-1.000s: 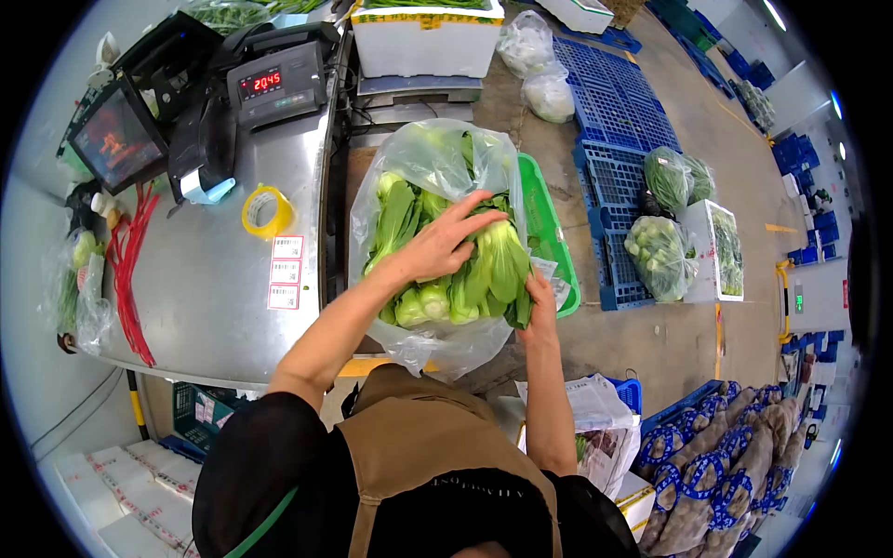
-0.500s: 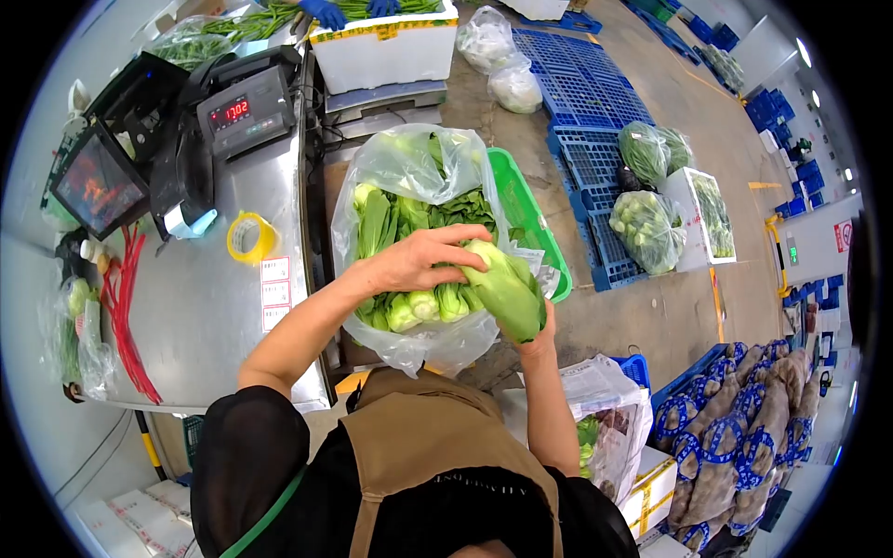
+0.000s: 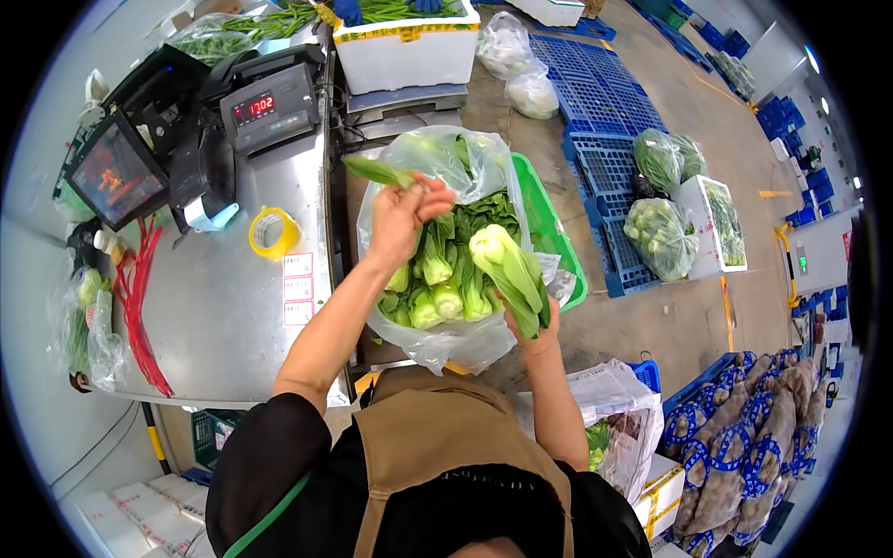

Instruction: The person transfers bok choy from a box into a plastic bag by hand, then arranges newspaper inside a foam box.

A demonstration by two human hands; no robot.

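Observation:
My left hand (image 3: 402, 221) is raised over the left part of a clear plastic bag (image 3: 433, 353), its fingers closed on a single green leaf (image 3: 376, 171) that points to the left. On the other side, my right hand (image 3: 539, 333) grips a head of bok choy (image 3: 510, 270) from below, its pale base tilted up and its leaves toward my palm. Inside the open bag lie several more heads of bok choy (image 3: 448, 299), pale bases toward me. A green crate (image 3: 569, 246) shows along the bag's right side.
Left is a metal table (image 3: 209, 316) with a scale display (image 3: 270, 110), yellow tape roll (image 3: 273, 232) and red ties (image 3: 139, 307). A white foam box (image 3: 409, 60) stands ahead, near another person's blue-gloved hands (image 3: 348, 11). Blue pallets (image 3: 595, 84) and bagged vegetables (image 3: 660, 237) lie right.
My left hand has moved off the bok choy, up and left, with a separate leaf in its fingers. The bok choy stays in my right hand. The whole view has shifted slightly.

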